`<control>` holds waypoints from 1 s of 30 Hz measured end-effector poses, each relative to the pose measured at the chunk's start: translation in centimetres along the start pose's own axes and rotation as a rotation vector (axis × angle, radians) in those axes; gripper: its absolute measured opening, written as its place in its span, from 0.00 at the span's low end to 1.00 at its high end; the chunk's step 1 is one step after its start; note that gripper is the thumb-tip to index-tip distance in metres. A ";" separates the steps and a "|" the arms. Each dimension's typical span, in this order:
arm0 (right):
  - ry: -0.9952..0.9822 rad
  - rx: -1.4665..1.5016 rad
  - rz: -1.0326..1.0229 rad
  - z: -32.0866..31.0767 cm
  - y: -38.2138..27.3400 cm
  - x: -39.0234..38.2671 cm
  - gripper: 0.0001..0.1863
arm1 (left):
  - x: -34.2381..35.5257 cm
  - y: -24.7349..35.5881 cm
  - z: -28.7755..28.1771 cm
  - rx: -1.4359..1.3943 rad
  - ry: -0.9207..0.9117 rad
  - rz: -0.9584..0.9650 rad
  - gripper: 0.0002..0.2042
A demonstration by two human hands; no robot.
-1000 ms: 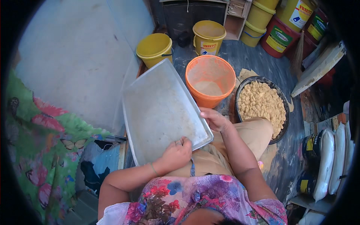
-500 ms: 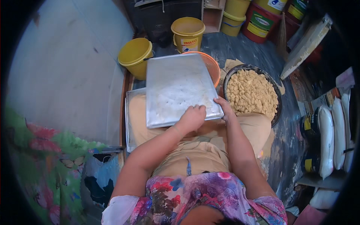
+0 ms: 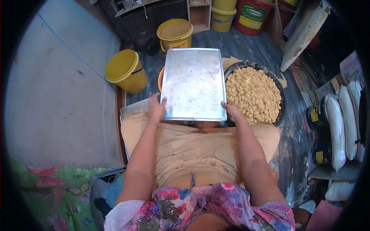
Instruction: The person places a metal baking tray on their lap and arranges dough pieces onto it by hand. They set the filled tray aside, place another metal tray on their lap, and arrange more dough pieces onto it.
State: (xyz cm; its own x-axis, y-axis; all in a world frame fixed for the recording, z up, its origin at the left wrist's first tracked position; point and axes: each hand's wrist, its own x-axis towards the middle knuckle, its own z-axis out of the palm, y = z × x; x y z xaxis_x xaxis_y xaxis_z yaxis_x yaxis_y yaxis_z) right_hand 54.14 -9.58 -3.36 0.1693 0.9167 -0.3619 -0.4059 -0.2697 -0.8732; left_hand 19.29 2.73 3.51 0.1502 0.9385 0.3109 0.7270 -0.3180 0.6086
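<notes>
A flat silver baking tray (image 3: 194, 84) is raised above my lap, its bare face toward me. My right hand (image 3: 232, 111) is closed on the tray's lower right edge, thumb on top and the other fingers hidden beneath. At the lower left edge my left hand (image 3: 156, 109) holds the rim, thumb against it; this hand is slightly blurred. Just right of the tray stands a wide black basin (image 3: 284, 101) full of small tan lumps that look like dough (image 3: 254, 94). Part of an orange basin (image 3: 160, 79) shows behind the tray's left side.
Another metal tray (image 3: 133, 109) lies by my left leg, partly covered by it. Two yellow buckets (image 3: 125, 71) (image 3: 175, 34) stand beyond. A pale wall (image 3: 73, 88) is close on the left. White filled bags (image 3: 335, 133) line the right, and a broom (image 3: 276, 25) stands at the back.
My left hand has moved from the tray's top surface to its left edge. The tray has turned straighter and shifted slightly right, showing more of the orange basin's left rim.
</notes>
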 end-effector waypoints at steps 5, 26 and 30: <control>-0.072 -0.069 0.036 -0.8 -2.0 0.9 0.21 | 1.9 -1.4 -0.3 -0.775 -0.252 -0.745 0.37; -0.067 0.280 0.337 -0.7 -3.8 3.6 0.27 | 4.0 -0.5 3.2 -0.943 -0.268 -0.735 0.16; 0.013 0.298 0.319 -1.1 -4.7 2.1 0.27 | 1.9 1.5 3.8 -0.988 -0.232 -0.797 0.17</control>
State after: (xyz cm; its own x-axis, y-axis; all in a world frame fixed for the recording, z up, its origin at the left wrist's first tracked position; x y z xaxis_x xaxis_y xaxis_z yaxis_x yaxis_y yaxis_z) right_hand 57.36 -6.68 -0.38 0.0038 0.7971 -0.6039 -0.6805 -0.4404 -0.5856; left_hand 23.23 4.54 2.29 0.0908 0.8840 -0.4586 -0.1168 0.4668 0.8766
